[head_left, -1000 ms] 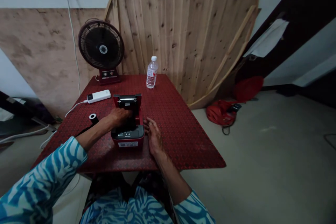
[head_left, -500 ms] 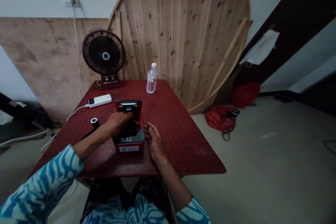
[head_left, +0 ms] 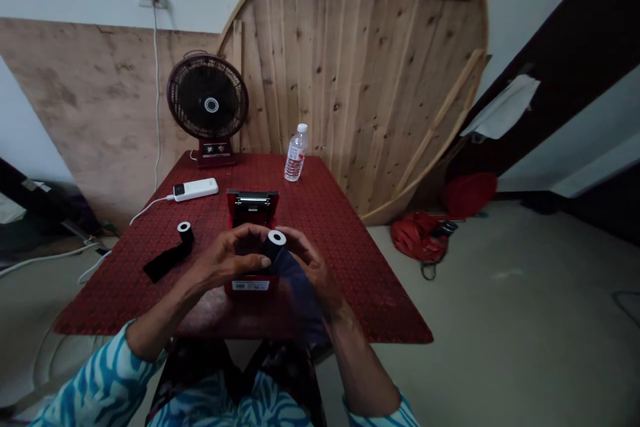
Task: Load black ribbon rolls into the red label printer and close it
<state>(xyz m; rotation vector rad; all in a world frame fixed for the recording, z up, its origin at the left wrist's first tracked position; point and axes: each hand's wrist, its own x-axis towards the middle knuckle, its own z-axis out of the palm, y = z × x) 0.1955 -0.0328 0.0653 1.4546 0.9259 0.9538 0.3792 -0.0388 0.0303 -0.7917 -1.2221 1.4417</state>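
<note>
In the head view, both my hands hold a black ribbon roll (head_left: 273, 249) with a white core, tilted so its end faces up. My left hand (head_left: 230, 257) grips it from the left, thumb across the dark side. My right hand (head_left: 311, 265) curls round it from the right. A loose dark strip hangs from the roll below my right hand, smeared by motion. Behind and under the hands stands a small red and black label printer (head_left: 253, 201), its lid raised; its inside is mostly hidden. Left of it, a second black roll (head_left: 186, 233) stands with its strip unrolled on the table.
The red patterned table (head_left: 345, 267) carries a white power bank (head_left: 196, 189) with a cable, a dark red fan (head_left: 210, 107) and a clear water bottle (head_left: 296, 155). A large round wooden board (head_left: 360, 80) leans on the wall. A red bag (head_left: 416, 233) lies on the floor.
My left hand has come out of the printer and moved right and toward me. My right hand has left the printer's side. The ribbon roll now shows between both hands.
</note>
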